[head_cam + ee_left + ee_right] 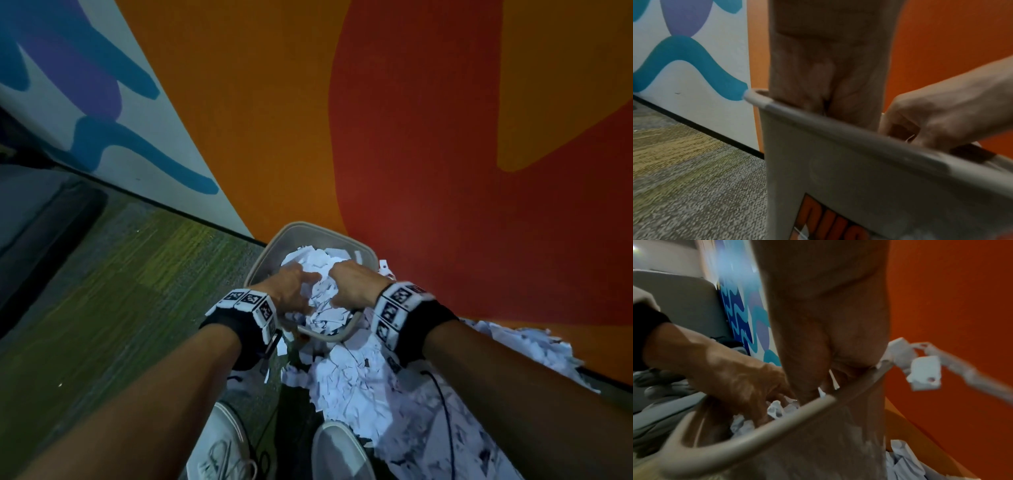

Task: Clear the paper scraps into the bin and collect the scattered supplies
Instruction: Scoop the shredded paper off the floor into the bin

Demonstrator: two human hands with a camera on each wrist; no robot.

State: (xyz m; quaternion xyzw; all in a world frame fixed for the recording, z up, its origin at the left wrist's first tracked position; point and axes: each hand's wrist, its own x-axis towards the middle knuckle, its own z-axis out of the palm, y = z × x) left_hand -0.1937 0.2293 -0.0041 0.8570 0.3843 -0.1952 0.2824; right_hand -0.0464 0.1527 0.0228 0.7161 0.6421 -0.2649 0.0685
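Note:
A grey bin stands on the floor against the orange wall, heaped with white paper scraps. Both hands reach into it from above. My left hand and right hand curl their fingers round one wad of scraps between them, over the heap. In the left wrist view the left hand dips behind the bin rim, and the right hand shows curled fingers. In the right wrist view the left hand digs into scraps inside the rim.
A wide spread of torn paper lies on the carpet in front and to the right of the bin, along the wall base. My two white shoes stand just before it. A thin black cable hangs over the scraps. Loose scraps hang beside the rim.

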